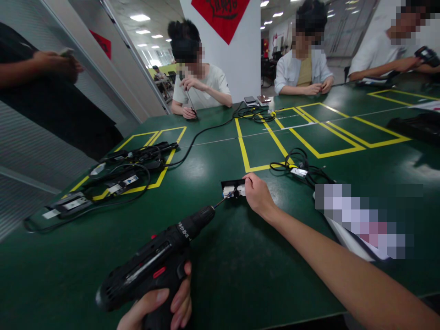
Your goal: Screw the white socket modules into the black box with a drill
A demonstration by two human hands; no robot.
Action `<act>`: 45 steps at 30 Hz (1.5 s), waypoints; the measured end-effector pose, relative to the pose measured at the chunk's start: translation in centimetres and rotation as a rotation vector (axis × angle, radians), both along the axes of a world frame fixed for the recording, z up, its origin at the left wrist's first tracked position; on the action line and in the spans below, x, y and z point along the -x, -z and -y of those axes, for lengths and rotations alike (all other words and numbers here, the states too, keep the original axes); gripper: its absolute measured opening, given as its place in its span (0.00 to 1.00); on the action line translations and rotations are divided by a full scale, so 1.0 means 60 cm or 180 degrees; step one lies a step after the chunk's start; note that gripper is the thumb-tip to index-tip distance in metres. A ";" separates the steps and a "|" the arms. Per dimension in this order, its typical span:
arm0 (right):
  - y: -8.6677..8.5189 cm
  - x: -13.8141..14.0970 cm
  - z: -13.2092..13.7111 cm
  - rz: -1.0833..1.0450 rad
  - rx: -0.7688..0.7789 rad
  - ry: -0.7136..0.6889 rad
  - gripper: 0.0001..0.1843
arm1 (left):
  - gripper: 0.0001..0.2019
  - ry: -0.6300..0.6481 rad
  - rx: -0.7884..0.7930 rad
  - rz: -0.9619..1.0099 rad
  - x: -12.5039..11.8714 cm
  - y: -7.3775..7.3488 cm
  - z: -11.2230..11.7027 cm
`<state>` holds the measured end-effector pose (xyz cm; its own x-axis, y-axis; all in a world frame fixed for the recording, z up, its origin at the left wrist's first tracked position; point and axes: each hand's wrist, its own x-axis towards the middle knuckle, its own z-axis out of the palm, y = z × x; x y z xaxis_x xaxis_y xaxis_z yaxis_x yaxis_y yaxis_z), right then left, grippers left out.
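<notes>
Close to the near edge of the desk (220, 293), the left hand (153, 300) is wrapped round the handle (177, 268) of a black power drill (147, 261). It looks rigid and fairly heavy, best gripped there, behind the chuck (207, 214). The bit (220, 202) reaches a small black-and-white part (229, 190) near the desk's middle; firm contact cannot be told. The right hand (257, 197) pinches its right end. The part seems light, hard and easily twisted; its ends offer hold clear of the bit. Beyond lie a limp cable bundle (298, 172) and, toward the left edge, wired devices (125, 183) across yellow tape (172, 156). A person (213, 85) sits at the far edge.
</notes>
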<state>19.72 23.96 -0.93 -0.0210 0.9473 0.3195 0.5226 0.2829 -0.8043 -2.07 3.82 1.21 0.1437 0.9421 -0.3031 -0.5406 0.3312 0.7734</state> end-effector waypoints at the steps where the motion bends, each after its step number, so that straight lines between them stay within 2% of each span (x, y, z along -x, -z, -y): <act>1: 0.000 0.000 0.000 0.0002 0.0003 0.0000 0.15 | 0.14 0.0001 0.0007 0.0010 0.000 0.000 0.000; 25: -0.002 -0.001 0.000 0.0075 -0.0006 -0.0043 0.15 | 0.12 -0.0044 0.0018 -0.0051 -0.006 -0.007 -0.001; 45: 0.001 0.000 0.000 0.0070 -0.0022 -0.0044 0.15 | 0.13 0.0024 -0.0064 0.0016 -0.004 -0.005 0.001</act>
<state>19.70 23.93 -0.99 -0.0411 0.9446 0.3255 0.5362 0.2958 -0.7906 -1.85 3.75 1.48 0.1522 0.9469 -0.2834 -0.5421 0.3197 0.7771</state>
